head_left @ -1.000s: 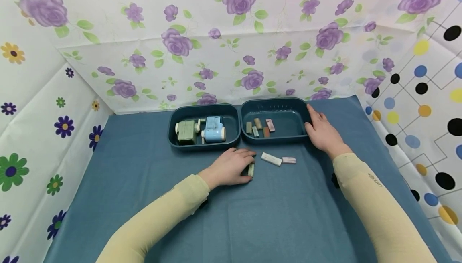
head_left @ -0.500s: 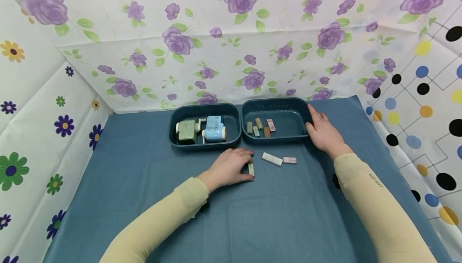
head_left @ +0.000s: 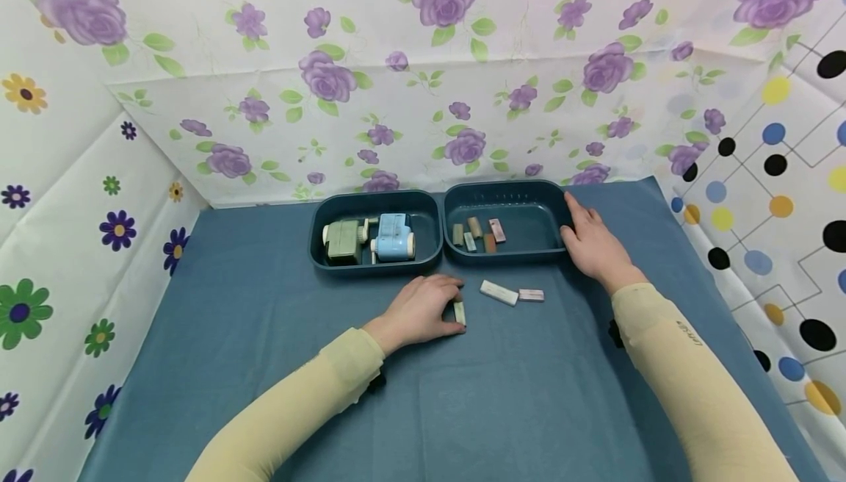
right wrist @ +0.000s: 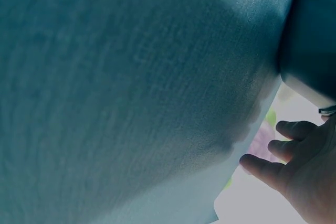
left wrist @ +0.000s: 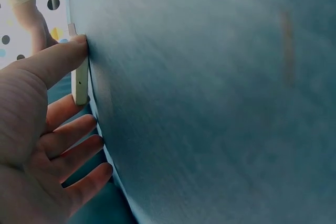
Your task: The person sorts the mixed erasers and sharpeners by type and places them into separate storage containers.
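Note:
My left hand (head_left: 423,311) is low over the cloth, pinching a small pale green eraser-like block (left wrist: 80,85) by its ends between thumb and forefinger. In the left wrist view the other fingers spread out behind it. Just right of that hand lie a white block (head_left: 499,292) and a smaller pinkish one (head_left: 532,295). My right hand (head_left: 593,245) rests against the right end of the right tray (head_left: 512,255), fingers fairly straight along its rim. Several small blocks, among them a pink one (head_left: 497,231) and a brown one (head_left: 490,243), lie in that tray's left part.
A second dark blue tray (head_left: 377,270) stands at the left, touching or nearly touching the right one. It holds a green crank pencil sharpener (head_left: 343,241) and a blue one (head_left: 393,236). Behind the blue tablecloth (head_left: 463,408) hangs a flowered sheet (head_left: 370,122).
Almost nothing has moved. My left hand stays at the pale green block with only a slight shift of its fingers, and my right hand stays at the tray's end.

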